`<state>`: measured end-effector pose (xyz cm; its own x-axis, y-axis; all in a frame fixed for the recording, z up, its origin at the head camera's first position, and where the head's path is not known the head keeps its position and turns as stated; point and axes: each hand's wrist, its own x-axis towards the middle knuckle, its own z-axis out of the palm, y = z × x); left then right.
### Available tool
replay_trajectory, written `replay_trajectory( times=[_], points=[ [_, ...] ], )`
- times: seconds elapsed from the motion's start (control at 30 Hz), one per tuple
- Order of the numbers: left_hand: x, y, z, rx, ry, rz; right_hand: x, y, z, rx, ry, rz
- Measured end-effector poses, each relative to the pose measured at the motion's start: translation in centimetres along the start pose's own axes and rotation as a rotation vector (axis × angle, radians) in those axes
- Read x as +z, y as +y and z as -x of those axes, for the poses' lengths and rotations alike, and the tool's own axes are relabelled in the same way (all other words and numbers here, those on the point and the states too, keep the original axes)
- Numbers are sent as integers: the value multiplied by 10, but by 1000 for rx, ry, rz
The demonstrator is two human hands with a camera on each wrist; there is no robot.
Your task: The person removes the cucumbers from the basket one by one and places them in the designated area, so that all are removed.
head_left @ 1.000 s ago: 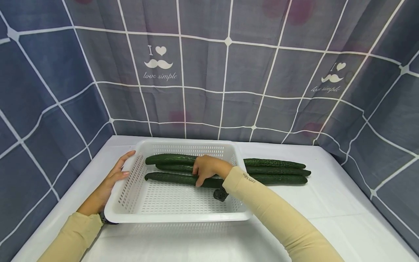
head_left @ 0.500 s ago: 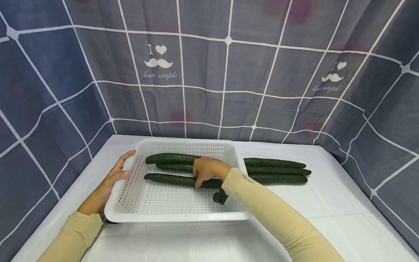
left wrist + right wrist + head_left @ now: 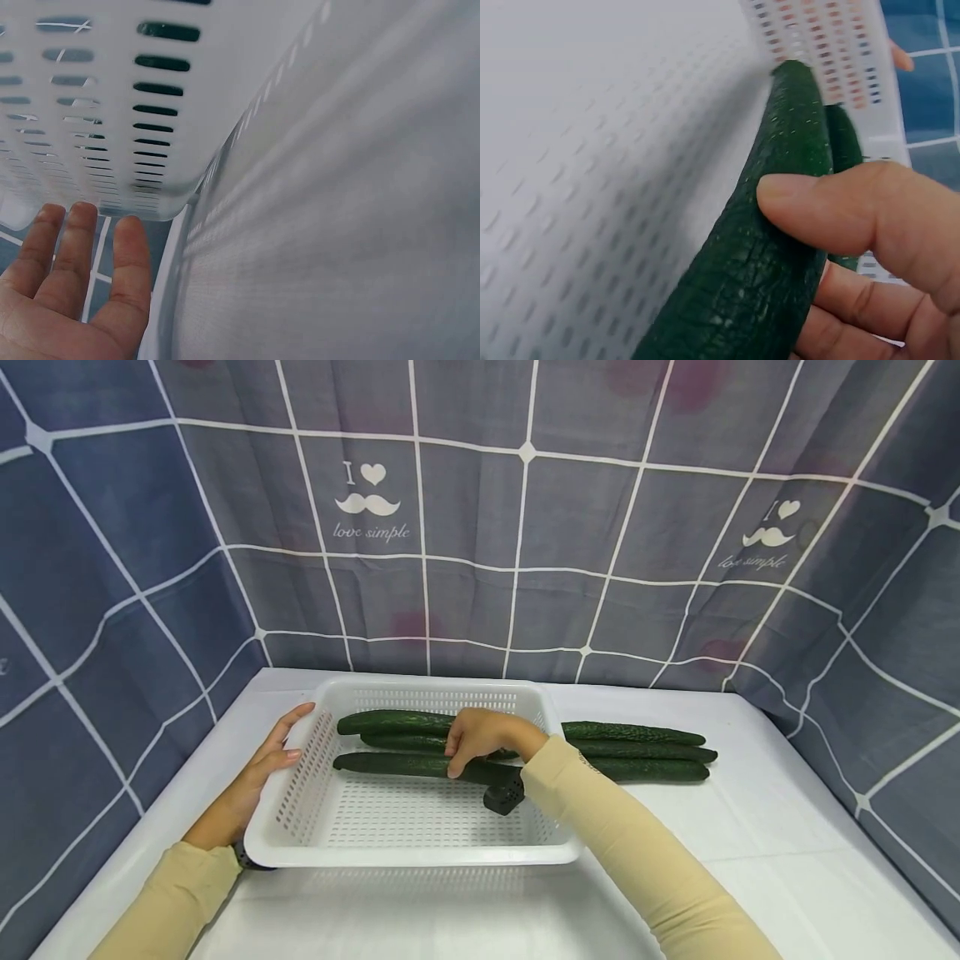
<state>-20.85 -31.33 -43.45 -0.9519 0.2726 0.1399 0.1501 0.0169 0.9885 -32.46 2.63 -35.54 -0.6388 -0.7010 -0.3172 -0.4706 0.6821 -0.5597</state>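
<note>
A white perforated basket (image 3: 412,857) stands on the white tabletop with several long dark-green cucumbers in it. My right hand (image 3: 487,739) grips the front cucumber (image 3: 390,765) partway along its length. In the right wrist view, the thumb lies across that cucumber (image 3: 742,247) and the other fingers are behind it. Farther back in the basket lie a middle cucumber (image 3: 405,742) and a rear cucumber (image 3: 393,722), partly covered by the hand. At the basket's left end, my left hand (image 3: 262,768) rests against the rim; its fingers look extended in the left wrist view.
Right of the basket, three cucumber lengths show side by side: a rear one (image 3: 633,732), a middle one (image 3: 645,750) and a front one (image 3: 652,770). The basket wall hides how they continue. A grey gridded curtain (image 3: 465,610) encloses the back and sides.
My right hand has shifted slightly up and away, and the near part of the front cucumber has moved with it. The left hand stays at the basket's rim.
</note>
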Motion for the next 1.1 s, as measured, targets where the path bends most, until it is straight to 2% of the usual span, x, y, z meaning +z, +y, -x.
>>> replay_trajectory(
  times=[0.23, 0.57, 0.8, 1.1],
  points=[
    [0, 1, 0, -6, 13, 5, -8, 1, 3, -42, 57, -172],
    [1, 1, 0, -15, 14, 12, -14, -4, 11, -79, 147, -278],
    [3, -2, -1, 12, 23, 39, -19, -7, 17, -136, 195, -351],
    [2, 0, -1, 1, 31, 25, -31, -12, 35, -199, 246, -406]
  ],
)
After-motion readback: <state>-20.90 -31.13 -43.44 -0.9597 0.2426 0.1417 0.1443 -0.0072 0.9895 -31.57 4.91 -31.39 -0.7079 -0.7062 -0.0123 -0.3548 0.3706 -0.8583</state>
